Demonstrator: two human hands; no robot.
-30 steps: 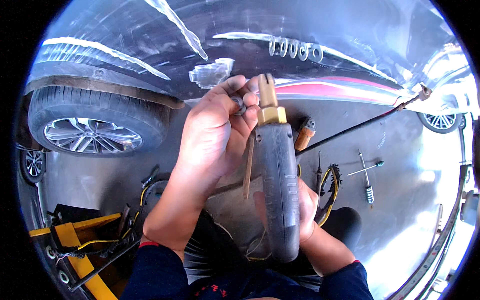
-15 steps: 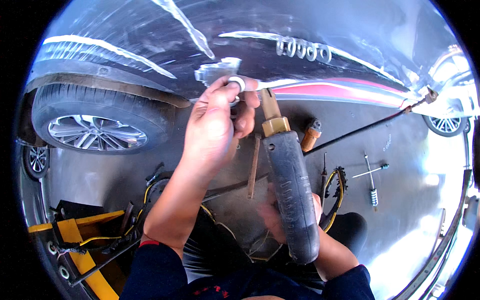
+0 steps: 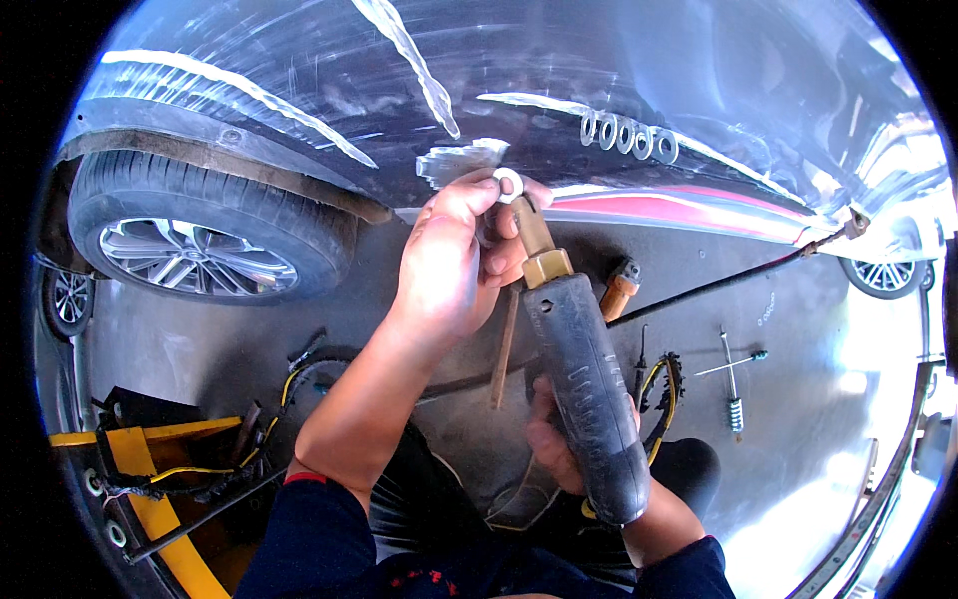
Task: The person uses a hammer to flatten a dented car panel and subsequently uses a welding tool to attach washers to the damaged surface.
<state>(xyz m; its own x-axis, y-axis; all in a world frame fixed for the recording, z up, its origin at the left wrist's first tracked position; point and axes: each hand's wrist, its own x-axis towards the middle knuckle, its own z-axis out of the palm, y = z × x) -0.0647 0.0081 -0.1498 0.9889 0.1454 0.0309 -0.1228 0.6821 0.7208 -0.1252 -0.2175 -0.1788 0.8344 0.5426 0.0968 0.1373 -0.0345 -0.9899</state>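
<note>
My left hand [image 3: 449,245] pinches a small metal washer [image 3: 516,190] between thumb and fingers, in front of the car's scratched dark side panel [image 3: 519,45]. Its other fingers curl under, and what else lies in them is hard to see. My right hand [image 3: 555,444] grips the lower part of a spot-welding gun [image 3: 589,389] with a black body. The gun's brass tip [image 3: 534,225] points up and meets the washer's lower edge or sits right beside it. Several washers [image 3: 626,132] stand in a row on the panel, right of a bare ground patch [image 3: 464,160].
A car wheel [image 3: 195,230] stands at left. An orange-brown cylindrical fitting [image 3: 621,290] and a dark bar [image 3: 728,275] lie right of the gun. On the floor are a slide-hammer-like tool [image 3: 733,384] and a brown strip [image 3: 505,349]. A yellow metal frame [image 3: 150,479] is at lower left.
The washer and the gun's tip have come together; before, they were apart. My left hand appears further right in the picture, and the view has shifted slightly.
</note>
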